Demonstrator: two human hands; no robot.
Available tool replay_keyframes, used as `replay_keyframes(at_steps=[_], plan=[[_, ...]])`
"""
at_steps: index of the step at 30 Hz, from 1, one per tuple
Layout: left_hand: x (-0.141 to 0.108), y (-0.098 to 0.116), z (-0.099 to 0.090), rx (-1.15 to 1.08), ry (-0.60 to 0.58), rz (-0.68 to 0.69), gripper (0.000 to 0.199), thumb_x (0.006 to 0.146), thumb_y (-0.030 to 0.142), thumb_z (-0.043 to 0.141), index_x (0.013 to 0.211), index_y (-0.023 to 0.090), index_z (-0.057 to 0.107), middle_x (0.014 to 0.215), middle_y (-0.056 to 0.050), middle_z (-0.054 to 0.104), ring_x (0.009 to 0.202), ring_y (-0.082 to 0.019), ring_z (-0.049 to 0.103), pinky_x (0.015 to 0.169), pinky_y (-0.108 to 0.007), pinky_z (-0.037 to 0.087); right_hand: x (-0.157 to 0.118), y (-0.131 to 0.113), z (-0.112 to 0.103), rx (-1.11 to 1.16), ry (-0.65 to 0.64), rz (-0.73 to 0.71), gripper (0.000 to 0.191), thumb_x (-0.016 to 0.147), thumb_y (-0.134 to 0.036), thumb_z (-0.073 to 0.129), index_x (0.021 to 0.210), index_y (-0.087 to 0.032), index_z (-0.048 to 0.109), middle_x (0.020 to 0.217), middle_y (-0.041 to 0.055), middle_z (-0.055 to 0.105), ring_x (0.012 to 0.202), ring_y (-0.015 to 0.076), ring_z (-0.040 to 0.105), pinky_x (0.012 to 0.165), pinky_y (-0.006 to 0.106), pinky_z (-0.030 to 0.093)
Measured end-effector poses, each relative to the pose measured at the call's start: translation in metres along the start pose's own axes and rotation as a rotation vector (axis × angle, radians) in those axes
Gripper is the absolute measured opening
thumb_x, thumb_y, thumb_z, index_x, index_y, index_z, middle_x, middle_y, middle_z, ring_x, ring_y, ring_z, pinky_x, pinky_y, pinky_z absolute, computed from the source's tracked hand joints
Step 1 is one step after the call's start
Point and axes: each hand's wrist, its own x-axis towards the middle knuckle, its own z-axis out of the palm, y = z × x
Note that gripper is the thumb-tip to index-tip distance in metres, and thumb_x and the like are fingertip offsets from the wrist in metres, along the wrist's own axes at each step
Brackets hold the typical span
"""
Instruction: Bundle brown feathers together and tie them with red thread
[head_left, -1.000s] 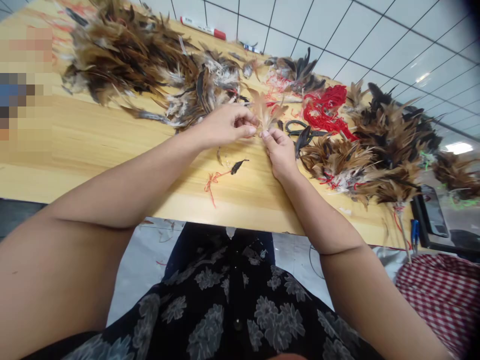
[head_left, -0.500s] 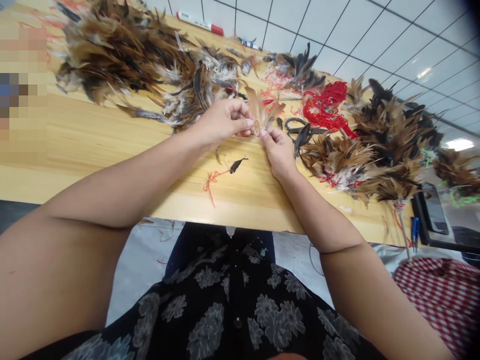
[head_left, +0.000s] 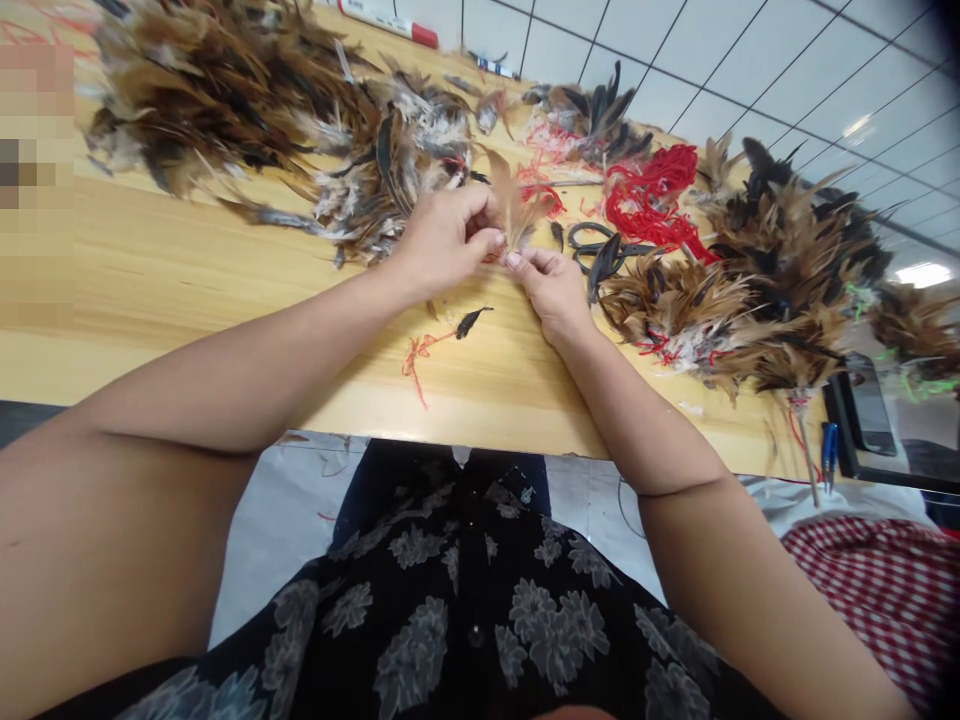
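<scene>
Between my hands stands a small bunch of light brown feathers (head_left: 517,205), tips up and quill ends down. My right hand (head_left: 556,290) pinches its base between thumb and fingers. Close against the bunch on the left, my left hand (head_left: 450,235) is closed, thumb to fingertips; what lies in that pinch is too small to make out. A trace of red shows just under the left fingertips. Below the hands, a small dark feather (head_left: 471,322) lies on the wooden table (head_left: 187,270) beside a tangle of thin red thread (head_left: 417,352).
Black scissors (head_left: 596,240) and a red yarn bundle (head_left: 652,195) lie right of my hands. Brown feather heaps spread left (head_left: 217,90) and right (head_left: 682,305). Markers (head_left: 386,22) lie along the back by the tiled wall. Blue snips (head_left: 829,450) sit near the right edge.
Both hands remain at the feather bunch. My left fingers have shifted slightly around its base, and the feathers lean a little differently. The whole view has moved a little.
</scene>
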Motion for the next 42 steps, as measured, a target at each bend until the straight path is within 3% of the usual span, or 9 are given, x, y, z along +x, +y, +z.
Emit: replay_keyframes(at_steps=[7, 14, 18, 25, 31, 34, 37, 42], plan=[[-0.004, 0.006, 0.004, 0.045, -0.002, 0.001, 0.036, 0.093, 0.028, 0.104, 0.088, 0.030, 0.069, 0.091, -0.004, 0.075, 0.132, -0.040, 0.073, 0.119, -0.052, 0.059, 0.002, -0.002, 0.000, 0.016, -0.005, 0.002, 0.068, 0.089, -0.082, 0.110, 0.083, -0.025, 0.072, 0.086, -0.0004, 0.069, 0.094, 0.0199, 0.066, 0.086, 0.035, 0.058], [-0.003, 0.002, 0.005, -0.217, -0.039, -0.116, 0.046, 0.093, 0.031, 0.117, 0.109, 0.029, 0.073, 0.101, -0.001, 0.082, 0.110, -0.031, 0.076, 0.108, -0.050, 0.064, 0.001, -0.003, -0.003, 0.041, -0.019, -0.042, 0.081, 0.085, -0.098, 0.103, 0.082, -0.029, 0.061, 0.082, -0.0011, 0.062, 0.092, 0.0212, 0.064, 0.088, 0.037, 0.062], [-0.003, 0.001, 0.004, -0.250, -0.098, -0.182, 0.027, 0.093, 0.023, 0.109, 0.101, 0.023, 0.083, 0.097, -0.004, 0.084, 0.097, -0.027, 0.077, 0.098, -0.043, 0.063, 0.002, 0.002, -0.004, 0.049, -0.026, -0.051, 0.079, 0.086, -0.099, 0.101, 0.086, -0.029, 0.067, 0.087, -0.0002, 0.070, 0.094, 0.0215, 0.067, 0.093, 0.037, 0.063], [-0.002, -0.005, 0.008, -0.281, -0.127, -0.172, 0.020, 0.091, 0.013, 0.105, 0.093, 0.019, 0.086, 0.093, -0.002, 0.084, 0.092, -0.023, 0.082, 0.094, -0.035, 0.066, 0.005, 0.014, -0.004, -0.031, -0.027, -0.095, 0.066, 0.093, -0.079, 0.107, 0.082, -0.027, 0.067, 0.084, -0.0023, 0.066, 0.091, 0.0194, 0.059, 0.091, 0.035, 0.053], [-0.002, -0.009, 0.008, -0.335, -0.162, -0.216, 0.032, 0.089, 0.017, 0.116, 0.093, 0.019, 0.084, 0.089, -0.002, 0.082, 0.090, -0.024, 0.082, 0.091, -0.034, 0.067, 0.004, 0.006, 0.000, -0.049, -0.054, -0.083, 0.058, 0.097, -0.062, 0.108, 0.079, -0.027, 0.066, 0.089, 0.0007, 0.071, 0.100, 0.0228, 0.066, 0.103, 0.037, 0.059], [0.000, -0.010, 0.007, -0.346, -0.131, -0.231, 0.037, 0.088, 0.018, 0.119, 0.094, 0.020, 0.082, 0.087, -0.001, 0.079, 0.091, -0.025, 0.082, 0.091, -0.034, 0.067, 0.002, 0.001, 0.002, -0.029, -0.052, -0.051, 0.062, 0.095, -0.065, 0.109, 0.078, -0.027, 0.063, 0.088, 0.0009, 0.069, 0.100, 0.0225, 0.067, 0.100, 0.037, 0.060], [0.003, -0.012, 0.005, -0.358, -0.102, -0.240, 0.041, 0.088, 0.019, 0.120, 0.092, 0.021, 0.079, 0.084, 0.000, 0.077, 0.092, -0.026, 0.083, 0.093, -0.036, 0.068, 0.000, -0.001, 0.003, 0.015, -0.058, -0.036, 0.064, 0.088, -0.074, 0.111, 0.082, -0.026, 0.071, 0.091, 0.0015, 0.074, 0.101, 0.0220, 0.070, 0.100, 0.037, 0.062], [0.005, -0.018, 0.003, -0.358, -0.112, -0.229, 0.036, 0.088, 0.015, 0.117, 0.092, 0.020, 0.082, 0.095, 0.000, 0.083, 0.094, -0.023, 0.080, 0.099, -0.037, 0.065, -0.002, -0.006, 0.000, 0.086, -0.091, -0.057, 0.076, 0.072, -0.091, 0.114, 0.082, -0.026, 0.075, 0.096, 0.0025, 0.082, 0.107, 0.0238, 0.076, 0.104, 0.039, 0.066]])
